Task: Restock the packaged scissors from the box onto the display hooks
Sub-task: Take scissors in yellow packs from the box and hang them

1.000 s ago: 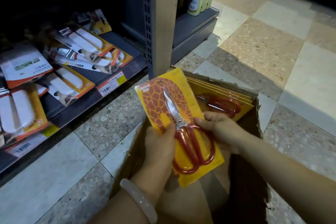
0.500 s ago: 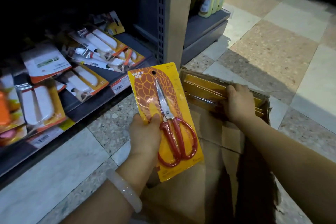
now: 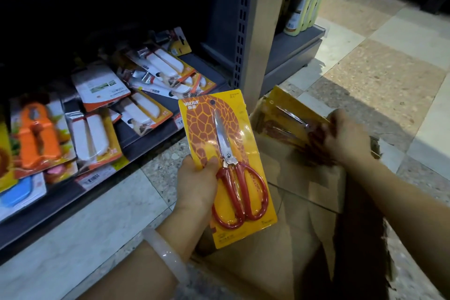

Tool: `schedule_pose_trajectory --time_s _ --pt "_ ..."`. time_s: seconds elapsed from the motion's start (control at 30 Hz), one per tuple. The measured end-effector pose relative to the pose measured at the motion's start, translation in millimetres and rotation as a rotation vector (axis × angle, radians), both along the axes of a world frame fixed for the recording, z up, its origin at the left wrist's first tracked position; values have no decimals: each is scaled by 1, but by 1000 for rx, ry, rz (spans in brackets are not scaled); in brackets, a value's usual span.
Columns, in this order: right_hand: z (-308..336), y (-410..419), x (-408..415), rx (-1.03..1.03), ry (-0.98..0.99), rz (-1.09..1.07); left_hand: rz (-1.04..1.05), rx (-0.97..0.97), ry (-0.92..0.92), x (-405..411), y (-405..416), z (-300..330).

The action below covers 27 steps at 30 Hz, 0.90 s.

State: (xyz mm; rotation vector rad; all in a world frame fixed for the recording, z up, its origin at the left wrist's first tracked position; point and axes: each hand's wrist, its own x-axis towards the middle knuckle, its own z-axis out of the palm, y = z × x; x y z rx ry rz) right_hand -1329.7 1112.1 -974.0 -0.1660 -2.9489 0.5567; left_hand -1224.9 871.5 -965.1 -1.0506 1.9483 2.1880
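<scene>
My left hand (image 3: 196,181) grips a yellow giraffe-print card with red-handled scissors (image 3: 227,165) by its left edge, thumb on the front, upright over the open cardboard box (image 3: 292,202). My right hand (image 3: 345,139) grips a stack of more yellow scissor packs (image 3: 289,119), tilted and blurred, above the box's far end. No display hook is plainly visible; the shelf above is dark.
A low shelf (image 3: 151,143) on the left holds carded white-handled tools, an orange tool (image 3: 36,134) and price labels. A grey perforated upright (image 3: 243,22) and beige post stand behind the box. Yellow bottles (image 3: 306,0) sit on a shelf beyond. Tiled floor lies to the right.
My right hand let go of the single pack, reached into the box's far end and has lifted a stack of packs. My left hand keeps the single pack, now more upright.
</scene>
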Motion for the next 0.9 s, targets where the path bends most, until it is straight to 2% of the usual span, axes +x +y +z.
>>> schedule_pose_trajectory --time_s 0.1,0.17,0.27,0.4,0.47,0.73,0.9 --pt "22 -3 6 -229 56 -3 0 16 42 3 -14 7" --pt "36 -14 10 -476 73 -3 -9 19 82 6 -26 15" --pt "54 -50 15 -876 -24 23 -19 -9 137 10 -49 31" --pt "76 -120 25 -1230 -164 136 28 -57 217 18 -91 57" --pt "87 -157 31 -1324 -213 174 51 -73 239 28 -118 71" --pt "130 -281 74 -1465 -372 407 247 -92 351 89 -230 116" --pt "147 -339 104 -1489 -441 498 277 -112 419 123 -281 143"
